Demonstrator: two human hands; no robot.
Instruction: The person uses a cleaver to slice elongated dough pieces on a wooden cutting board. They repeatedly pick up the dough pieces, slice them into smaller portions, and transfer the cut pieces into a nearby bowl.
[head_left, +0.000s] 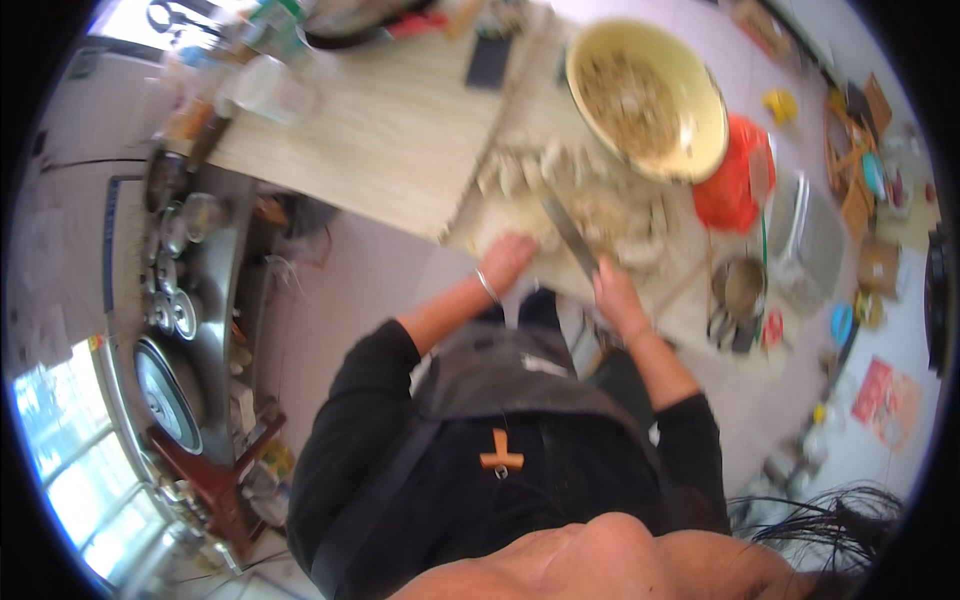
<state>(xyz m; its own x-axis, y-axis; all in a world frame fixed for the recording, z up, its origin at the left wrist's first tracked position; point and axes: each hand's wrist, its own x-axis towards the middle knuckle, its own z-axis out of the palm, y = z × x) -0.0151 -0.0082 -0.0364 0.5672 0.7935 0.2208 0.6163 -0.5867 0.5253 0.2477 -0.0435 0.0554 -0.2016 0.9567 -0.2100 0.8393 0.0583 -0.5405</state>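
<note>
My right hand grips a long-bladed knife. Its blade slants away from me to the left, over the board. Near the board's front edge rests my left hand, a bracelet at its wrist. Its fingers are bent and blurred, so whether they hold something is unclear. Pale pieces of what looks like floured dough are spread across the floury work board, several in a row at the far side and others to the right of the blade. A cream enamel basin beyond them contains a brownish crumbly mixture.
A red plastic bag lies right of the basin, near a clear plastic container and a metal pot. On the table's left stands a translucent tub. A dark pan is at the far edge. Lidded pots line a metal counter.
</note>
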